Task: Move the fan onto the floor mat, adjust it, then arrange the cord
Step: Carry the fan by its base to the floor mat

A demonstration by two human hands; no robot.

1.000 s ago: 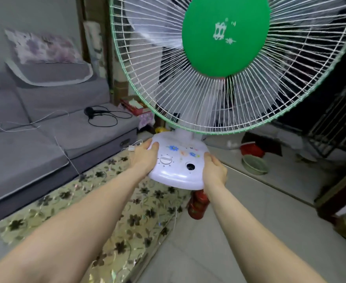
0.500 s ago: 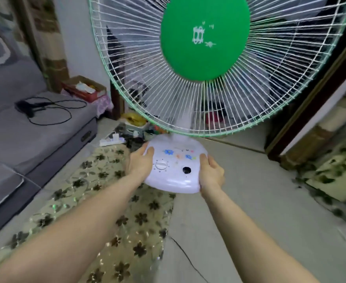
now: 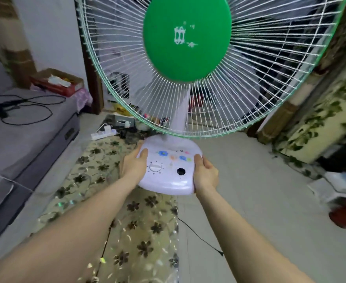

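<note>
The left hand (image 3: 134, 166) and right hand (image 3: 205, 174) grip opposite edges of the fan (image 3: 168, 170) base, thumbs on top, fingers curled under. The fan sits over the far right edge of the flowered floor mat (image 3: 115, 211). It has a white base with flower stickers, a dial, a white wire grille rimmed green, and a green centre disc whose white mark is unreadable. A black cord (image 3: 200, 240) trails on the floor near right.

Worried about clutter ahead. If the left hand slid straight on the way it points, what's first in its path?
Probably the dark clutter at the floor mat's far end, just beyond the left hand gripping the fan base; depth is uncertain.
</note>
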